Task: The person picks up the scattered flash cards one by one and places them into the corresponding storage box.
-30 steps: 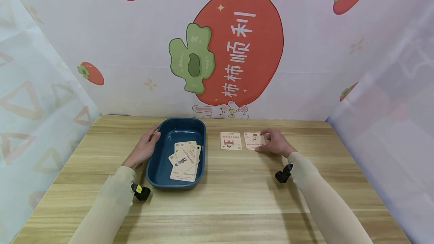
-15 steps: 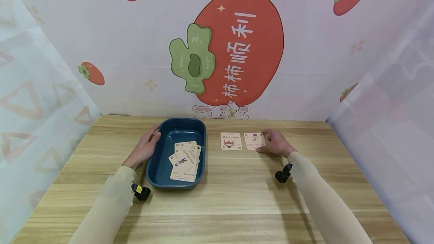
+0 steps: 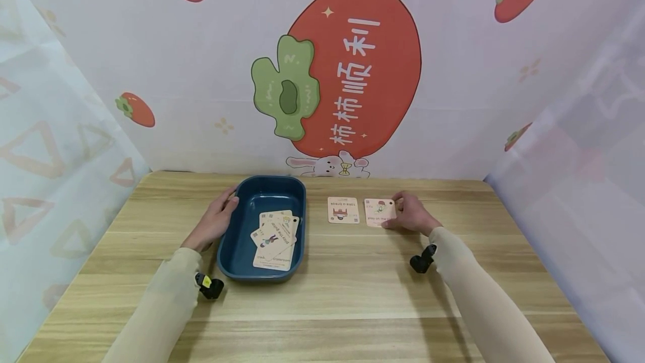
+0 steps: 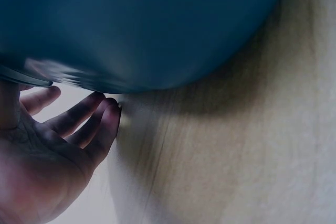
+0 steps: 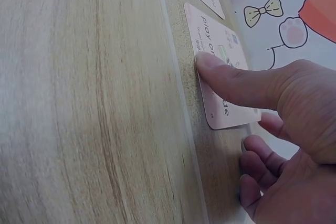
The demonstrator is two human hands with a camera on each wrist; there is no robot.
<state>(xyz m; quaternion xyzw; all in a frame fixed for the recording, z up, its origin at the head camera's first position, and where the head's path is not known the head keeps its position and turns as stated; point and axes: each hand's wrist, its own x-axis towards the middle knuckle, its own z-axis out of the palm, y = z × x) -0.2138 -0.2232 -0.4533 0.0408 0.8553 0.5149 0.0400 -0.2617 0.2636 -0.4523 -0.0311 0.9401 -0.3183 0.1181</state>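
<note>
My left hand (image 3: pixel 214 220) holds the left side of a dark blue tray (image 3: pixel 228 251), thumb at the rim. In the left wrist view its fingers (image 4: pixel 105 124) touch the tray's outer wall. Inside the tray lie several overlapping picture cards (image 3: pixel 274 240), one reading "play the guitar". At the right, my right hand (image 3: pixel 410 214) grips a pink square card (image 3: pixel 378 213) starting "play on the". The right wrist view shows the thumb (image 5: pixel 212 64) on this card's near edge, with the index finger at the far side. A "take a break" card (image 3: pixel 342 210) lies flat just left of it.
The wooden table (image 3: pixel 322 318) extends in front of both hands. Behind it stands a white printed backdrop (image 3: pixel 453 99) with a large red persimmon, close to the tray's far end. Similar cloth panels border the left and right sides.
The right-hand card has shifted slightly right and toward me and turned a little, with my right hand moving slightly along with it. The left hand and tray stay in place.
</note>
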